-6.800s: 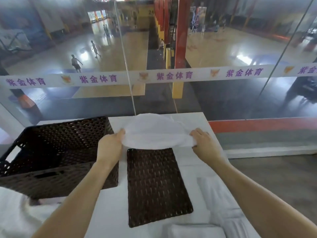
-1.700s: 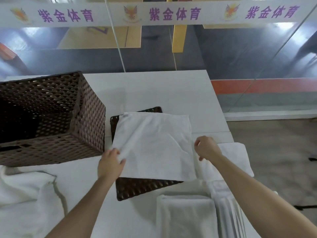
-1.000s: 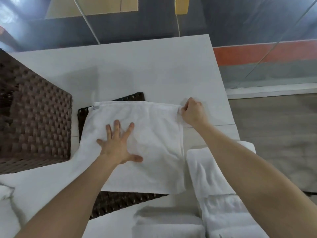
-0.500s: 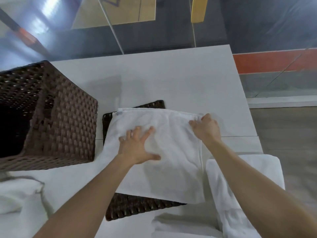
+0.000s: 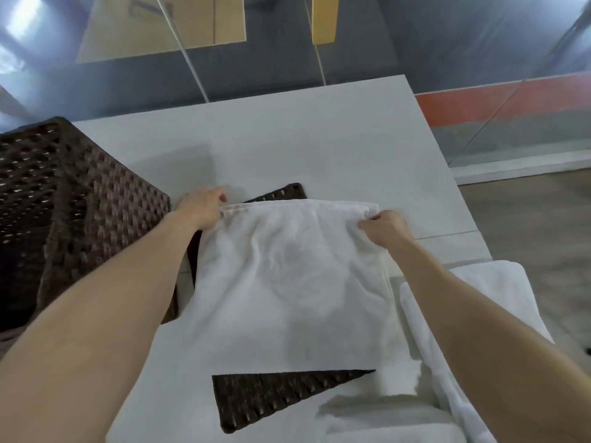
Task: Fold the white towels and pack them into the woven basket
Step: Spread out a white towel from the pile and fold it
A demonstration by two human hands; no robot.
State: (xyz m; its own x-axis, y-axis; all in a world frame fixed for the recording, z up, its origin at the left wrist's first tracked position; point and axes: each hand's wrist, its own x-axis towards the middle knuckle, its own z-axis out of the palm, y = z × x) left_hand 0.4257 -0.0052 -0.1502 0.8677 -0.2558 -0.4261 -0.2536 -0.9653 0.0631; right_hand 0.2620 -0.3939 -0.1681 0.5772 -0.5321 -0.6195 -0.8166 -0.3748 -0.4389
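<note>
A white towel (image 5: 287, 292) lies spread over a dark woven lid (image 5: 271, 401) on the white table (image 5: 303, 139). My left hand (image 5: 201, 206) grips the towel's far left corner. My right hand (image 5: 383, 228) pinches its far right corner. The dark woven basket (image 5: 73, 219) stands open at the left, just beside my left forearm. Its inside is dark, and I cannot see what it holds.
Folded white towels (image 5: 473, 302) lie stacked at the right, under my right forearm, and another white towel (image 5: 377, 420) sits at the near edge. A glass wall (image 5: 287, 43) rises behind the table's far edge. The floor (image 5: 537, 238) drops off to the right.
My left hand left the middle of the towel, where it pressed flat, and now grips the far left corner. My right hand still holds the far right corner.
</note>
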